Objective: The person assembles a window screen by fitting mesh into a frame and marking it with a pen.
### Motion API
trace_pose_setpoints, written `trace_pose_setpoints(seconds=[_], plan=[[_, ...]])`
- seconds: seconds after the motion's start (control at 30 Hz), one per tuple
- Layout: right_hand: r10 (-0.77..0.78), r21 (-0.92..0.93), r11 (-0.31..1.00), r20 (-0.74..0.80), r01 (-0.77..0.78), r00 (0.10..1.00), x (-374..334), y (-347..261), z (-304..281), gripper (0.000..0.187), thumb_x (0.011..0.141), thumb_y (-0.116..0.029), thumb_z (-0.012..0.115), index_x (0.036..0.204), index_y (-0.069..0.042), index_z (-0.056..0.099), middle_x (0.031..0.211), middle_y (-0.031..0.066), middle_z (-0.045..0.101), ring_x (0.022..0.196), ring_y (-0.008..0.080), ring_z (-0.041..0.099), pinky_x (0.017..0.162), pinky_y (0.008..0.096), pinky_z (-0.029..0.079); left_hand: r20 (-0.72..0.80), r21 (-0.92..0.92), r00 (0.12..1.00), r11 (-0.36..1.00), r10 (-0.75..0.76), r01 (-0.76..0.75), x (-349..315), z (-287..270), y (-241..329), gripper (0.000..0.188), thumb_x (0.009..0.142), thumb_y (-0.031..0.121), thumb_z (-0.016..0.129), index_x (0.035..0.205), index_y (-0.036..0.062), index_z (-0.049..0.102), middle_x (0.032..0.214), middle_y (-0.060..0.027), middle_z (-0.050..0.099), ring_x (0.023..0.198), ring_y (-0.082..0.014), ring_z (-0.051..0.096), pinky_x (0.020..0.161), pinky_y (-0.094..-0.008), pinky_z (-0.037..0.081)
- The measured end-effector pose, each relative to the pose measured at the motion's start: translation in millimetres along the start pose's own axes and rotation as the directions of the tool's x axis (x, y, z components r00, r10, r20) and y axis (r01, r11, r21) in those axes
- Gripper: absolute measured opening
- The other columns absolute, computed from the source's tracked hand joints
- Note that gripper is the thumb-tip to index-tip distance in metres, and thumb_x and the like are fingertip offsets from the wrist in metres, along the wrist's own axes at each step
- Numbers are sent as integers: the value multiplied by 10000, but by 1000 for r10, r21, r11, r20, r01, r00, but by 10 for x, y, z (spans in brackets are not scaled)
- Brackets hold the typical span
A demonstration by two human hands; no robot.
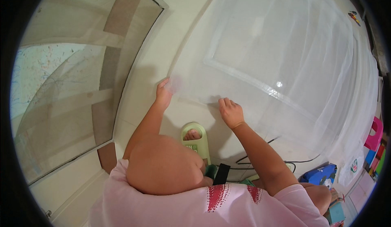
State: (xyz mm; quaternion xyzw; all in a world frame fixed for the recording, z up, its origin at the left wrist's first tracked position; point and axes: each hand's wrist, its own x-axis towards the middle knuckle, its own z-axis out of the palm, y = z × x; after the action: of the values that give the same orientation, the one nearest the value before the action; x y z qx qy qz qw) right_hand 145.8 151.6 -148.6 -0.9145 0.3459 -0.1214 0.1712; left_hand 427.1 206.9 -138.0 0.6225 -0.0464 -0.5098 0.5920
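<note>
The sheer white sheet (281, 43) lies toward one to two o'clock, appearing largely spread out over the pale floor (175, 27). Its folds at three o'clock are not smoothed flat, and its near edge is not yet let go, so the spreading seems only partly complete. A glossy strip (269, 90) shows there; whether it lies on or under the sheet cannot be told. Just left of centre, the person's left hand (163, 93) pinches the sheet's corner between thumb and fingers. Slightly toward four o'clock, the right hand (231, 112) has curled fingers, seemingly gripping the near edge. Toward four o'clock lie a blue bag (319, 175) and a clear plastic bag (346, 173); the contents of both cannot be told. A framed panel (73, 117) stands at nine o'clock.
</note>
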Motion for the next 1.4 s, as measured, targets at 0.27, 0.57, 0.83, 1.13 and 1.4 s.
trace_pose_setpoints(seconds=[0.27,0.57,0.83,1.13,1.4], plan=[[102,30,994,89,-105,991,-47,-7,-12,130,785,-105,541,909,-100,502,754,54,518,657,216,589,540,345,487,227,775,869,459,439,-434,95,191,583,333,806,113,588,1106,-32,578,1087,-159,609,1027,-268,566,888,-360,445],[111,49,992,96,-116,989,30,-65,-65,121,769,-91,528,881,-86,486,788,60,534,692,225,610,546,362,497,339,902,811,82,476,-425,374,1567,594,732,771,409,663,1272,-27,356,1297,-197,400,1202,-347,367,968,-488,305],[198,245,937,219,-250,955,339,-188,-243,233,779,-121,574,992,-55,507,867,106,556,752,283,610,619,389,508,274,961,910,-48,312,-273,867,1876,599,716,773,373,673,1257,-32,336,1299,-179,379,1206,-318,350,940,-489,304],[440,444,685,380,-578,814,987,-199,-466,636,804,-158,593,1354,-64,289,1356,202,311,1172,405,422,950,420,413,206,956,877,104,434,-276,1688,2075,765,435,819,274,644,1125,12,481,1047,-145,555,1038,-318,517,831,-429,431],[533,446,644,322,-622,782,1005,-96,-476,605,820,-158,586,1342,-51,301,1359,197,314,1163,403,435,931,434,429,-135,46,925,935,355,-352,2083,1685,680,97,875,91,525,902,-2,530,854,-79,602,688,-173,583,601,-313,473]])
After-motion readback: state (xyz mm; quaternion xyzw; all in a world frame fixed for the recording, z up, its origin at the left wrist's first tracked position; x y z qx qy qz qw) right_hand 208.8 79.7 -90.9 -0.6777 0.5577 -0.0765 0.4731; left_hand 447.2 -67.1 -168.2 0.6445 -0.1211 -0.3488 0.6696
